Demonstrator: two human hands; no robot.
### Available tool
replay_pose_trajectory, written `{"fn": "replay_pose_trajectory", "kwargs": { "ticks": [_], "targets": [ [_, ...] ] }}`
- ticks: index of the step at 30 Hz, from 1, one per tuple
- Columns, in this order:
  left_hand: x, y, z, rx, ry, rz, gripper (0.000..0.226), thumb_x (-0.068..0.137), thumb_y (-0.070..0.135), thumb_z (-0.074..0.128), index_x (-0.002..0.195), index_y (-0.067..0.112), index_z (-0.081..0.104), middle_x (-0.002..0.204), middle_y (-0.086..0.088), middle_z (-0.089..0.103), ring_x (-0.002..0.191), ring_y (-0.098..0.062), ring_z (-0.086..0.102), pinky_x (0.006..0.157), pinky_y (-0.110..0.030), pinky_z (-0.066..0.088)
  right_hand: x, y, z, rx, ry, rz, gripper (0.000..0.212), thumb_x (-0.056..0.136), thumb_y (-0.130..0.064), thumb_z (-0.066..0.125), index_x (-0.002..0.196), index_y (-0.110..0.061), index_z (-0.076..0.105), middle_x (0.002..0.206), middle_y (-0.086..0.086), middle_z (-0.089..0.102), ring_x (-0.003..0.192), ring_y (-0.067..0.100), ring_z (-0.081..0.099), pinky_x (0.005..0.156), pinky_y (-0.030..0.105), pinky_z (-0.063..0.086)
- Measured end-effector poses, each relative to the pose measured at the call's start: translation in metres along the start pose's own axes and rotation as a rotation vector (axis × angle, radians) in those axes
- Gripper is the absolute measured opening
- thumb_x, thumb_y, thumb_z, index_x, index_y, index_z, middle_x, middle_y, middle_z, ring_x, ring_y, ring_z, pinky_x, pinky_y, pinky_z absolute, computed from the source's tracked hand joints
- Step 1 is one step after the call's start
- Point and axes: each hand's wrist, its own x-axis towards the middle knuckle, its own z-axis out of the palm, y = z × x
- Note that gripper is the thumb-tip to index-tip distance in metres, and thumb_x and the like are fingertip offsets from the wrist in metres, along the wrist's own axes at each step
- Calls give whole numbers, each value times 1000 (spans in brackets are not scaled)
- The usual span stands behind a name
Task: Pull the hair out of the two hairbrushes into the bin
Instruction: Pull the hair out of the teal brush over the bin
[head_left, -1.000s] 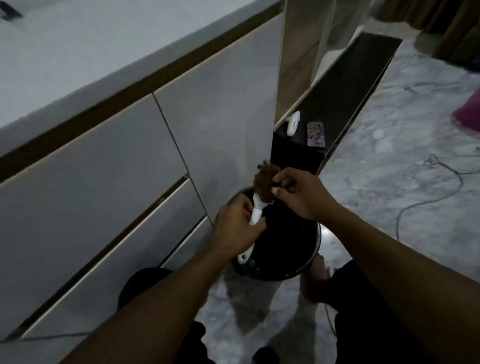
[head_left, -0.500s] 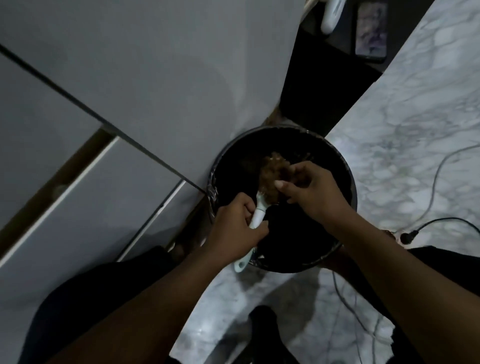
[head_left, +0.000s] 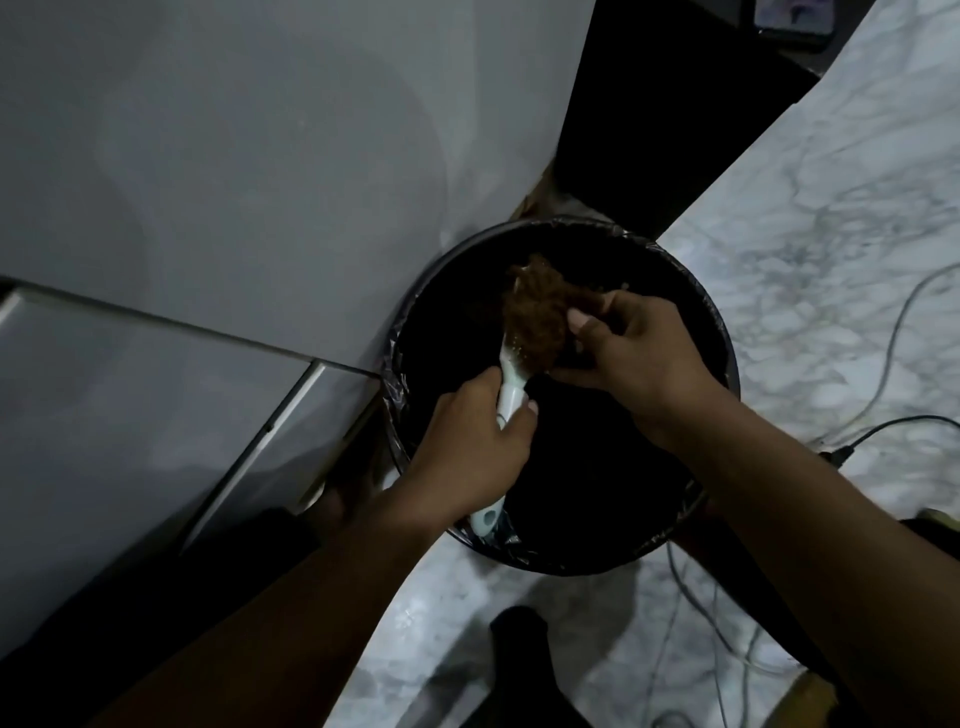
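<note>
The left hand (head_left: 467, 447) is gripping the white handle of the hairbrush (head_left: 511, 387), fingers wrapped fully around it, holding the brush head over the black-lined bin (head_left: 724, 358). The right hand (head_left: 634, 358) is pinching the brown hair clump (head_left: 537, 312) sitting on the bristles, directly above the bin opening.
</note>
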Motion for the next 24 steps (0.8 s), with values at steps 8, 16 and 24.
{"fn": "replay_pose_trajectory", "kwargs": {
  "ticks": [8, 16, 24],
  "targets": [
    [3, 6, -6, 15, 66, 19, 19, 100, 31, 60, 89, 16, 58, 63, 3, 58, 50, -8, 58, 47, -14, 40, -4, -10, 2, 689, -24, 277, 29, 108, -13, 37, 115, -7, 64, 101, 10, 78, 83, 25, 79, 70, 42, 65],
    [-3, 7, -2, 34, 74, 86, 15, 98, 22, 61, 89, 11, 57, 72, 1, 63, 66, -12, 62, 50, -13, 41, -10, -1, 3, -134, 83, -194, 37, 84, -30, 80, 115, -15, 68, 107, 2, 75, 88, 17, 77, 70, 40, 65],
    [1, 7, -3, 15, 84, 79, 19, 100, 30, 58, 90, 14, 59, 65, 1, 62, 53, -15, 64, 53, -34, 55, -5, -9, -1, 506, 47, 120, 23, 104, -14, 50, 113, 1, 65, 108, 16, 76, 94, 28, 77, 73, 40, 63]
  ]
}}
